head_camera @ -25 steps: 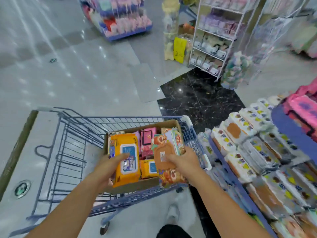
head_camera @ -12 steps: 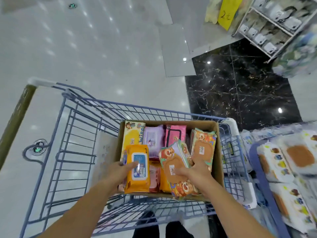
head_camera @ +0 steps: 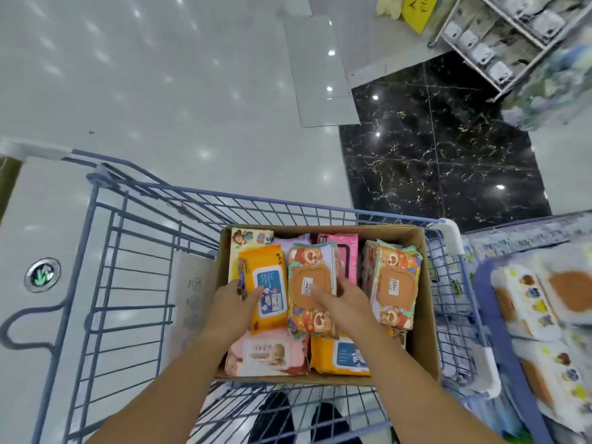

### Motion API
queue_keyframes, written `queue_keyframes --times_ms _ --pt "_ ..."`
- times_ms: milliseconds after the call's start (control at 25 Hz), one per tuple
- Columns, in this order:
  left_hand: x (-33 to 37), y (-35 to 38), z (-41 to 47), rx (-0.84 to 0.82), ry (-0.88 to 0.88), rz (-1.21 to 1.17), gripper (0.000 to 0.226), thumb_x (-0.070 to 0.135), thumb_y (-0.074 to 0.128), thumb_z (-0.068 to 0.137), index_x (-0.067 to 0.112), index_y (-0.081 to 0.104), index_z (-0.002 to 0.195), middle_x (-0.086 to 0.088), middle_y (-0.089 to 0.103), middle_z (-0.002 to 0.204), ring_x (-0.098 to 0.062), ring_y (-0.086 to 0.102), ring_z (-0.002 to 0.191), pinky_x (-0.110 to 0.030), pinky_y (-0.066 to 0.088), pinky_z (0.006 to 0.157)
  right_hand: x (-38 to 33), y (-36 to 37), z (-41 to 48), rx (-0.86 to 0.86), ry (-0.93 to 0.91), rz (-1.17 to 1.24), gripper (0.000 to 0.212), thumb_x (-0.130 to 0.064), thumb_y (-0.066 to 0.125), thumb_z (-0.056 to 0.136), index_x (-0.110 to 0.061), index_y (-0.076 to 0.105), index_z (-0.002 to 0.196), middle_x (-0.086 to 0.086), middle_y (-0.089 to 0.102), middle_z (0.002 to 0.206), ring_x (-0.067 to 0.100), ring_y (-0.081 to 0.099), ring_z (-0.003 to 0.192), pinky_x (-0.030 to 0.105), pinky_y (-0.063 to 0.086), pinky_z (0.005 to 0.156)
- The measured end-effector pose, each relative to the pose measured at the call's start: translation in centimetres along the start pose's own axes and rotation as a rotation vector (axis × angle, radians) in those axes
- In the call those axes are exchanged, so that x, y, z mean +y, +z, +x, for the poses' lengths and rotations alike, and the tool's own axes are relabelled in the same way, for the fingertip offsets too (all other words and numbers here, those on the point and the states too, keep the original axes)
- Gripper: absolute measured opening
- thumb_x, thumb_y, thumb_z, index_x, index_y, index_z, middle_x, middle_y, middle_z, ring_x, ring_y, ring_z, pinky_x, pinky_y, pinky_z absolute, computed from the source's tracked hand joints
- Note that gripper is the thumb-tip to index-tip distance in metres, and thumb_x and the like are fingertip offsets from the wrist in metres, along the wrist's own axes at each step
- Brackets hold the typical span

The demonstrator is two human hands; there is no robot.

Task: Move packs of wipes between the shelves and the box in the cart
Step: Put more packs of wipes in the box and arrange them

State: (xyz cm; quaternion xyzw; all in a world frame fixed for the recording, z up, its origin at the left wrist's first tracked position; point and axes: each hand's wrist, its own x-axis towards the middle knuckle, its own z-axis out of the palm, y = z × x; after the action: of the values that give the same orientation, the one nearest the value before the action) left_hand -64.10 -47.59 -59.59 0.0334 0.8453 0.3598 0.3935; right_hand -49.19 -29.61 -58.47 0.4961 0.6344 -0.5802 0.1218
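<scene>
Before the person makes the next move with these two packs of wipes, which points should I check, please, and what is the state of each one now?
1. Left hand grips the orange wipes pack: ok, thumb on its front.
2. Right hand grips the bear-print wipes pack: ok.
3. Both held packs are over the cardboard box: ok.
4. The box sits inside the blue cart: ok.
5. Bare box floor for laying a pack flat: not ok, other packs cover it.
6. Held packs rest on those packs: cannot tell.
</scene>
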Motion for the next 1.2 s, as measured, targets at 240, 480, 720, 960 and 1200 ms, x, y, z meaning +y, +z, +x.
queue_keyframes --times_ms 240,480,720,960,1200 --pt "1.6 -2.0 -0.9 -0.090 0.056 0.072 0.046 0.022 0.068 0.096 0.018 0.050 0.139 -0.006 0.057 0.132 -0.026 0.060 0.117 -0.043 0.057 0.085 -0.7 -2.1 -5.3 0.147 -0.011 -0.082 0.063 -0.046 0.059 0.098 -0.017 0.042 0.150 0.005 0.046 0.151 0.025 0.047 0.137 0.039 0.042 0.110" --pt "2.3 -3.5 -2.1 -0.228 0.163 0.017 0.069 0.025 0.071 0.095 0.017 0.038 0.154 -0.005 0.054 0.140 -0.027 0.054 0.129 -0.035 0.049 0.084 1.5 -3.4 -11.4 0.224 0.025 0.194 0.074 -0.061 0.061 0.091 -0.032 0.033 0.154 -0.005 0.037 0.158 0.022 0.043 0.140 0.048 0.044 0.111" --pt "2.7 -4.0 -5.1 -0.297 0.216 0.055 0.061 0.026 0.075 0.092 0.015 0.049 0.145 -0.008 0.058 0.137 -0.025 0.056 0.121 -0.037 0.044 0.091 4.5 -0.9 -16.1 0.313 -0.046 0.329 0.063 -0.051 0.060 0.096 -0.031 0.038 0.152 -0.010 0.038 0.157 0.016 0.038 0.144 0.044 0.039 0.114" --pt "-3.7 -3.6 -6.8 -0.365 0.258 0.412 0.059 0.032 0.075 0.091 0.018 0.050 0.143 -0.002 0.054 0.140 -0.024 0.053 0.130 -0.027 0.049 0.089 6.8 2.5 -16.0 0.227 -0.088 0.138 0.064 -0.050 0.060 0.096 -0.029 0.038 0.152 -0.009 0.036 0.159 0.014 0.036 0.144 0.043 0.037 0.116" --pt "-5.7 -1.4 -4.4 -0.480 0.640 1.061 0.065 0.044 0.056 0.099 0.027 0.033 0.157 0.009 0.039 0.158 -0.015 0.042 0.141 -0.031 0.040 0.109 7.6 2.4 -12.4 0.122 -0.081 -0.375 0.078 -0.054 0.062 0.094 -0.023 0.029 0.157 -0.001 0.028 0.163 0.021 0.028 0.149 0.040 0.033 0.118"
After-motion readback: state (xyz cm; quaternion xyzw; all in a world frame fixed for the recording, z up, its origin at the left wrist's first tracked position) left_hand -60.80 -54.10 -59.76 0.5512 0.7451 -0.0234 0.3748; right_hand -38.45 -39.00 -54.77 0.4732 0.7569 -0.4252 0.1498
